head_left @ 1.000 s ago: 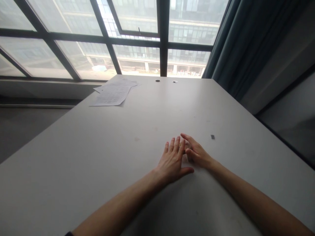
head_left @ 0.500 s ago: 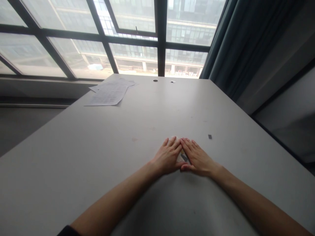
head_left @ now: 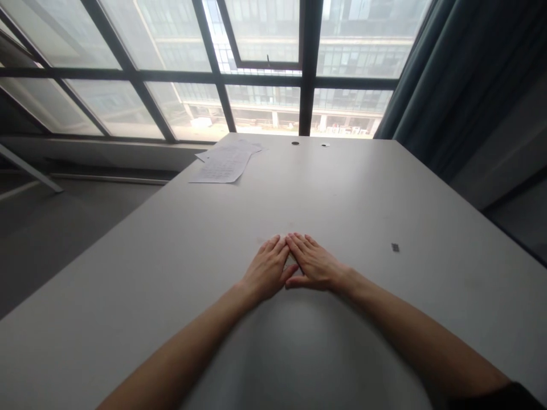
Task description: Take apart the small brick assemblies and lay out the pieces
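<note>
My left hand [head_left: 267,267] lies flat on the white table [head_left: 179,239], its fingers stretched forward. Beside it my right hand [head_left: 314,263] is flat too, palm down. Index fingertips meet at the front and the thumbs come together at the back, leaving a small triangular gap. A thin sliver of something pale and yellowish shows in that gap; most of whatever lies beneath the palms is hidden. To the right of the hands, apart from them, is a small dark grey square piece [head_left: 395,247].
Printed paper sheets [head_left: 224,165] lie at the table's far left. Two round holes, one a dark hole [head_left: 295,143], sit near the back edge. Beyond stand large windows [head_left: 262,108], with a dark blue curtain [head_left: 440,85] at the right.
Both hands have slid left together across the table, away from the small grey square piece. A grey and yellow patch seen between them is now mostly covered. The view has turned left.
</note>
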Tool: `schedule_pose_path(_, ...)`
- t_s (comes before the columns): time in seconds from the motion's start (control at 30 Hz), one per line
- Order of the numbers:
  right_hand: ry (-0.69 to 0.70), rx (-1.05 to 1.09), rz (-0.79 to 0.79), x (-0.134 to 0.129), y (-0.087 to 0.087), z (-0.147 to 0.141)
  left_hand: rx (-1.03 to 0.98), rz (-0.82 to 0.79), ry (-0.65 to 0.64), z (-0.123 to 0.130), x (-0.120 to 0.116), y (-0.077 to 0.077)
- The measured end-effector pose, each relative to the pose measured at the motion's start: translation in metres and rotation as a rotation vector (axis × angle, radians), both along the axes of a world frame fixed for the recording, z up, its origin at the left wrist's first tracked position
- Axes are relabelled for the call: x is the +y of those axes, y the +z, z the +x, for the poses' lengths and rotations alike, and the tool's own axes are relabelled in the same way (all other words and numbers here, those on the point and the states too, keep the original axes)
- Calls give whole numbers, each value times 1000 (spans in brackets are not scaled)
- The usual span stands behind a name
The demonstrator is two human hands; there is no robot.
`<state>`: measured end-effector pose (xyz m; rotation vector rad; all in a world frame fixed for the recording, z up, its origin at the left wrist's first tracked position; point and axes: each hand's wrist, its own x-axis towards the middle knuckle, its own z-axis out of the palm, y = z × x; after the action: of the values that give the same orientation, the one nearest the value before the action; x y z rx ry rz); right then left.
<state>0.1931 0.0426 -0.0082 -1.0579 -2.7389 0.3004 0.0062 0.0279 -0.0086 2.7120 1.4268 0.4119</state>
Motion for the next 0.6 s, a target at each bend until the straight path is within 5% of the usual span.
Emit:
schedule_pose_path(0.37,104,72,19,50,1,-63,-40,14,170,-52,24,-6)
schedule_pose_path(0.6,2,63,60,36,2,-39,-54,62,286,-54,24,-6)
